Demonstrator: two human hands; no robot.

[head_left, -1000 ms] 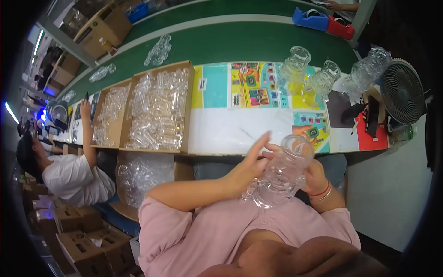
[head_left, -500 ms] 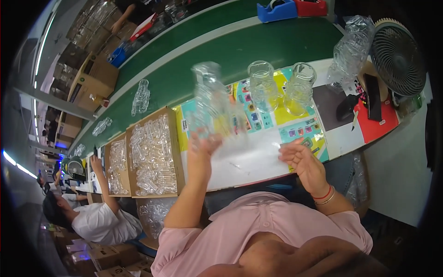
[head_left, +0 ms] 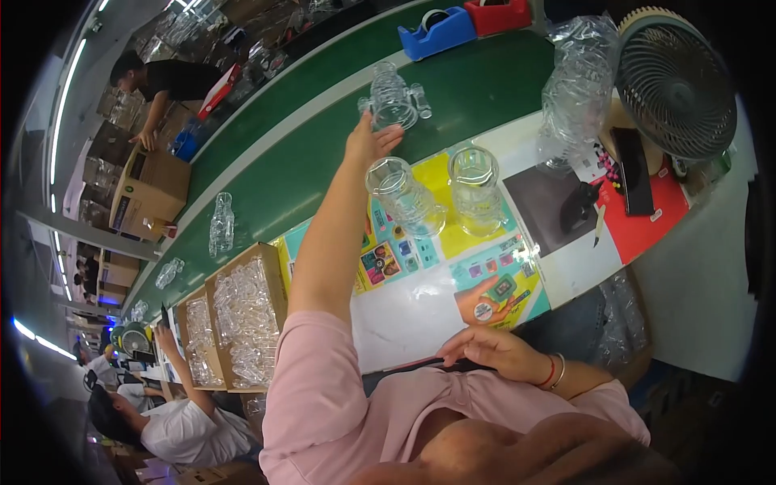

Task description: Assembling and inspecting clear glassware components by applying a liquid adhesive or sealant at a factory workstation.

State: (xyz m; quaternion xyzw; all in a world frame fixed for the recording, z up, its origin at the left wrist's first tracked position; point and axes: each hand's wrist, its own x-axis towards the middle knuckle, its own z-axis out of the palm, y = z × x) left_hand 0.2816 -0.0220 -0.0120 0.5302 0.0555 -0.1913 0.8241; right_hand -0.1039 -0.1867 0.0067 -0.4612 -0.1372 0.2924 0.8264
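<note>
My left arm stretches far out over the green surface. At its end my left hand (head_left: 373,141) is open, fingers extended, right by the near rim of a clear glass vessel (head_left: 390,90). That vessel stands on the green surface, with small clear tubular pieces (head_left: 420,100) beside it. Close to my body, over the near table edge, my right hand (head_left: 495,352) is open and holds nothing. Between the hands, two more clear vessels, a left one (head_left: 406,202) and a right one (head_left: 477,192), stand on the colourful printed sheet (head_left: 388,259).
Left of the sheet, cardboard boxes (head_left: 279,299) hold many small clear pieces. A wrapped clear bundle (head_left: 575,89), a fan (head_left: 677,85) and a dark phone (head_left: 632,170) occupy the right. Tape dispensers (head_left: 440,34) stand at the back. Co-workers (head_left: 174,428) are at the left.
My left hand has gone from over the sheet to the green surface, where the blurred glass vessel now stands. My right hand has drawn back toward my body. The view has shifted.
</note>
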